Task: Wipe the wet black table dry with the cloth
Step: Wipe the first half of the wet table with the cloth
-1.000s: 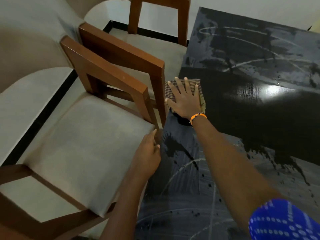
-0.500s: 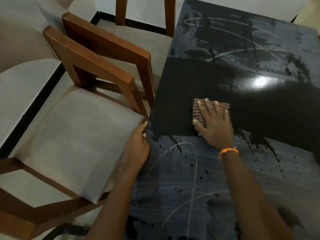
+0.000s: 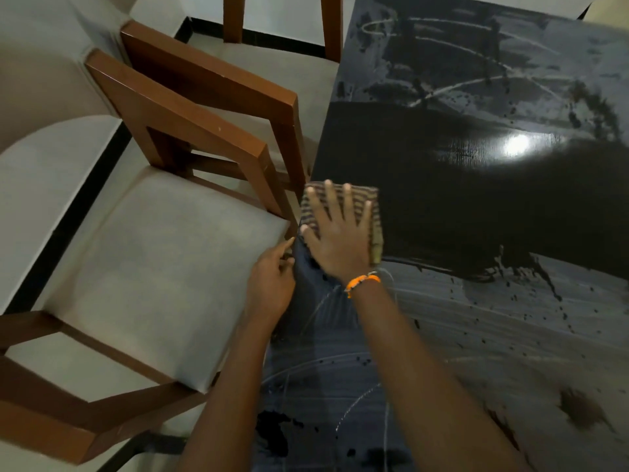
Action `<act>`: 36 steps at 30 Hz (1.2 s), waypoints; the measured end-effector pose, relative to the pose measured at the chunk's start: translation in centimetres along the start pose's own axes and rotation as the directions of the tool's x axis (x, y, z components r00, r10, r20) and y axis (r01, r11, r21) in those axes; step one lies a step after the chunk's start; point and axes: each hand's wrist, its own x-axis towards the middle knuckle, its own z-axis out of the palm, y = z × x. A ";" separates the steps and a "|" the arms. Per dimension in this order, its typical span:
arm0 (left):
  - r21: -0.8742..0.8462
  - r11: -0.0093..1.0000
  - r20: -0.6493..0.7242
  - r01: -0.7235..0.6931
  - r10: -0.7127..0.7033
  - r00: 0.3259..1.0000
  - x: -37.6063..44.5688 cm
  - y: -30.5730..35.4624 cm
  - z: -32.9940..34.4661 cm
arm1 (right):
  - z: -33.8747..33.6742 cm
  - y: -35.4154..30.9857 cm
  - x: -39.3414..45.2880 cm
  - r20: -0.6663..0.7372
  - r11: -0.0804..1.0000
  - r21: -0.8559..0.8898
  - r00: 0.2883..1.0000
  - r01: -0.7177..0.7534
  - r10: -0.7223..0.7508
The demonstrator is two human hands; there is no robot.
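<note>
The right hand (image 3: 340,240) lies flat with its fingers (image 3: 330,202) spread wide, palm pressing down on the folded striped cloth (image 3: 369,206) rather than gripping it; an orange wristband (image 3: 362,282) circles the wrist behind it. The cloth sits at the left edge of the tabletop (image 3: 476,199), right at the border between a clean, dark band and the greyish, streaked film nearer the person. The left hand (image 3: 272,284) rests loosely curled against that same edge just below the cloth, fingertips touching the rim and holding nothing, apparently to steady the body. Judging by its look, the cloth is soft, light and limp, so it will bunch or slide out from under a weak palm; broad downward pressure across the whole pad, with fingers spread to pin its corners, seems the surest hold, and once soaked it may drag more heavily and smear. The wiped band runs across the middle of the tabletop, with a bright light reflection (image 3: 517,144) on it; beyond it the far part shows streaks and spatter, and the near part carries droplets and arcs of residue, so much work seems left. Beside the tabletop's left edge stand wooden chairs (image 3: 190,120) with pale cushioned seats (image 3: 153,267), their backs close to the cloth.
</note>
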 end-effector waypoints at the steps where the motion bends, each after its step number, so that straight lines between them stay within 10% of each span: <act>1: 0.038 0.999 -0.023 0.014 -0.013 1.000 -0.1 0.0 -0.1 | 0.2 -1.2 -0.2 0.016 0.998 -0.010 0.998 0.063 -0.063; 10: 0.210 0.978 -0.176 0.001 0.037 0.984 -4.9 3.7 1.8 | -1.1 3.6 -3.6 0.031 0.974 0.037 0.974 0.222 -0.223; 19: 0.484 0.765 0.371 -0.424 0.259 0.892 -9.6 12.1 13.2 | -4.0 21.5 -10.8 0.017 0.987 -0.066 0.989 -0.143 0.145; 26: 0.561 0.700 0.467 -0.442 0.173 0.867 -11.7 13.6 16.4 | -6.0 34.1 -17.3 -0.067 0.868 -0.048 0.868 -0.495 0.492; 32: 0.617 0.661 0.472 -0.429 0.126 0.873 -11.5 14.2 16.8 | -4.6 31.9 -15.0 -0.126 0.696 0.053 0.686 -0.716 0.716; 36: 0.639 0.653 0.439 -0.406 0.124 0.890 -11.8 14.3 16.9 | -4.1 26.6 -11.2 -0.087 0.800 0.061 0.795 -0.598 0.601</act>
